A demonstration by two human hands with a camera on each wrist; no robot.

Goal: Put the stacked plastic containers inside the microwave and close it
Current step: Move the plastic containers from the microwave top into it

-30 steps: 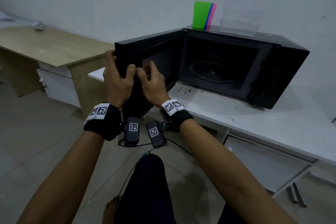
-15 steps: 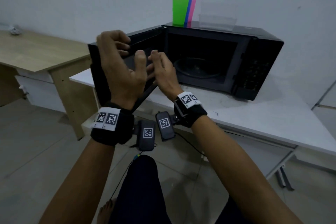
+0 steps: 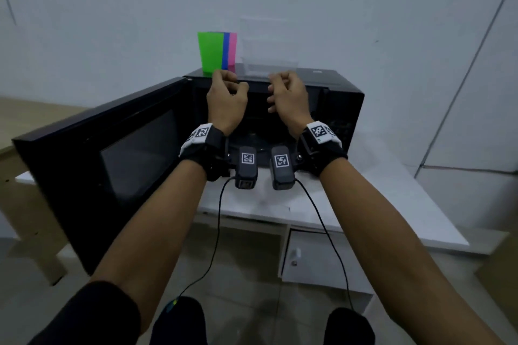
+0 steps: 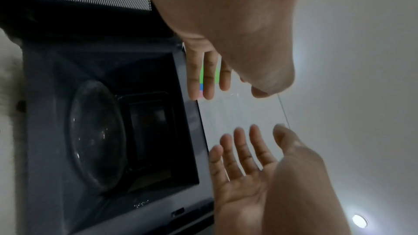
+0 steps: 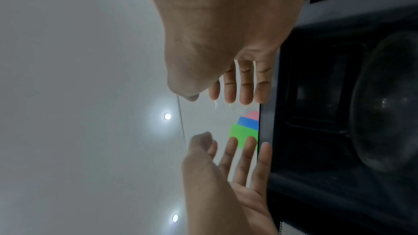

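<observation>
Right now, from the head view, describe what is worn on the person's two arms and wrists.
Both forearms are bare. Each wrist carries a black band: the left band and right band each bear white tags printed with black square-pattern codes. A small black camera unit hangs inward from each, left and right, each with its own code tag and a thin black cable trailing down.

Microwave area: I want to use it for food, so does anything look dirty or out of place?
Dark crumbs speckle the white table in front of the open microwave, seen in the left wrist view. Otherwise nothing stands out.
</observation>
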